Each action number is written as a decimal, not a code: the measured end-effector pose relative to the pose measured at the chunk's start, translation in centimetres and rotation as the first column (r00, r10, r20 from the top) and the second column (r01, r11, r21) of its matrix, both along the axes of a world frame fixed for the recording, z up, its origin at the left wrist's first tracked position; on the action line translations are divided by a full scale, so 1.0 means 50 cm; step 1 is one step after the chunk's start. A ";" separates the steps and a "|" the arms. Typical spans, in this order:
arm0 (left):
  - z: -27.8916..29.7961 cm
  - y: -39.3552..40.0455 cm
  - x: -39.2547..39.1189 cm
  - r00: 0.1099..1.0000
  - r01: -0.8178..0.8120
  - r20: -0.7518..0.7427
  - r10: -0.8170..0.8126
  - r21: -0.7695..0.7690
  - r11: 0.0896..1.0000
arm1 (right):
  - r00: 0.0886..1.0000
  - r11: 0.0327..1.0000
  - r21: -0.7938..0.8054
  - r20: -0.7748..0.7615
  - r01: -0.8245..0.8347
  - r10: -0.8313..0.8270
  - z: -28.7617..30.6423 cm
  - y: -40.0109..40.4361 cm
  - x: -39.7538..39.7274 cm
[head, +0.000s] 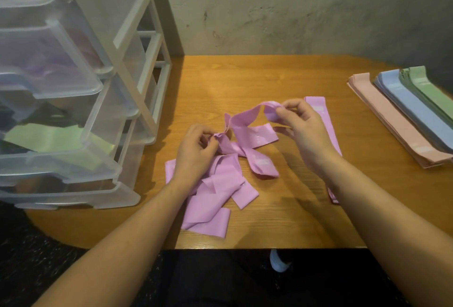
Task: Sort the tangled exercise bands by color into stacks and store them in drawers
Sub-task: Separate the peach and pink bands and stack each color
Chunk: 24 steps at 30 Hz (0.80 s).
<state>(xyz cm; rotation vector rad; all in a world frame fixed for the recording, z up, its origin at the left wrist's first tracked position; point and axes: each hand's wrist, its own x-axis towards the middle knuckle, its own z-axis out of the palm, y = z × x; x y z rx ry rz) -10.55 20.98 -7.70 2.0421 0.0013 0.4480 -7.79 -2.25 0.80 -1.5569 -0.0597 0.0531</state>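
- Two bare hands work a knot of pink exercise bands (220,172) at the middle of a wooden worktop (282,221), head-cam view.
- Left hand (193,152) pinches the knotted centre of the tangle w/ curled fingers; right hand (304,123) pinches the free end of one pink band (247,115), lifted clear of the pile. Hands are apart, each clamped on band material.
- A flat stack of pink bands (321,115) lies just behind the right hand, partly hidden by the wrist.
- Far right of the worktop: sorted stacks side by side — peach stack (387,120), blue stack (407,103), dark green stack (414,93), light green stack (426,88).
- Left: clear plastic drawer unit (73,110) w/ drawers pulled out; one holds something light green (49,140), another shows a purplish blur, contents unclear.
- Step in hand, by the look of it: freeing one pink band from the knot. Sorting seems mostly done; pink is the last loose colour, and storing the stacks is yet to come.
- To do it well: keep the left hand anchoring the knot, feed the lifted end back thru the loop rather than pulling hard, since stretch prob. tightens the knot.
- Then flatten the band and lay it square on the pink stack, edges aligned.
- Risk: thin latex may twist or snap back if tugged.
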 end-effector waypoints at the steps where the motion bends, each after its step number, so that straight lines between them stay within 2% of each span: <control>1: 0.001 -0.001 -0.001 1.000 0.022 0.003 -0.022 0.013 1.000 | 1.000 0.999 0.027 -0.022 0.020 -0.020 0.005 -0.006 0.000; 5: 0.002 -0.004 -0.002 0.993 0.112 0.019 -0.115 0.113 0.987 | 0.993 0.985 0.155 -0.103 0.070 -0.054 0.026 -0.013 -0.003; 9: 0.003 -0.004 -0.004 0.987 0.148 0.017 -0.157 0.238 0.960 | 0.994 0.987 0.143 -0.081 0.079 -0.068 0.054 -0.009 -0.017; 15: 0.040 -0.019 -0.014 0.978 0.177 0.069 -0.197 0.228 0.958 | 0.989 0.969 0.239 -0.146 0.067 -0.033 0.085 -0.008 -0.035; 17: 0.066 -0.040 -0.013 0.968 0.224 0.090 -0.236 0.130 0.966 | 0.989 0.968 0.243 -0.146 0.061 -0.026 0.086 -0.010 -0.041; 19: 0.102 -0.077 -0.022 0.967 0.245 0.089 -0.241 -0.048 0.968 | 0.990 0.975 0.220 -0.139 0.042 -0.011 0.086 -0.010 -0.049; 22: 0.157 -0.138 -0.042 0.967 0.256 0.071 -0.246 -0.327 0.910 | 0.991 0.975 0.217 -0.133 0.048 -0.019 0.089 -0.012 -0.060; 24: 0.178 -0.170 -0.051 0.964 0.266 0.091 -0.251 -0.402 0.876 | 0.992 0.975 0.210 -0.119 0.072 -0.048 0.088 -0.013 -0.065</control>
